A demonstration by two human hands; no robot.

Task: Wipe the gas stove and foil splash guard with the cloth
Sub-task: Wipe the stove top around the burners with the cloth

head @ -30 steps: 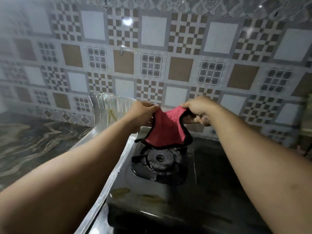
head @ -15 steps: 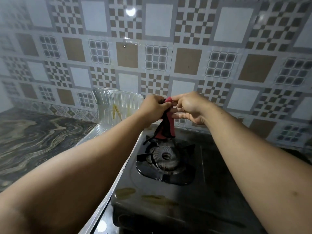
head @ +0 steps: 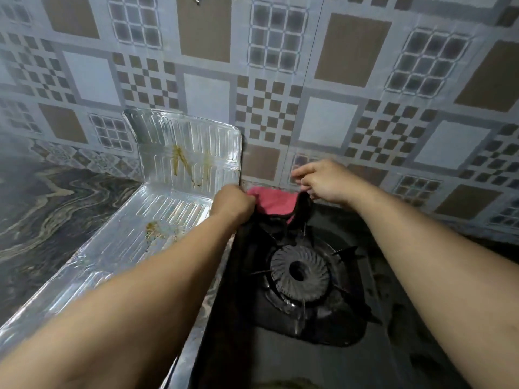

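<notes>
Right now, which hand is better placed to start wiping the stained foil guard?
The left hand. It grips the pink cloth right beside the foil splash guard, near its brown stains. The right hand pinches the cloth's far edge above the stove.

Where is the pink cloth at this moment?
The pink cloth hangs between the left hand and right hand, above the back of the gas stove, just right of the foil splash guard.
</notes>
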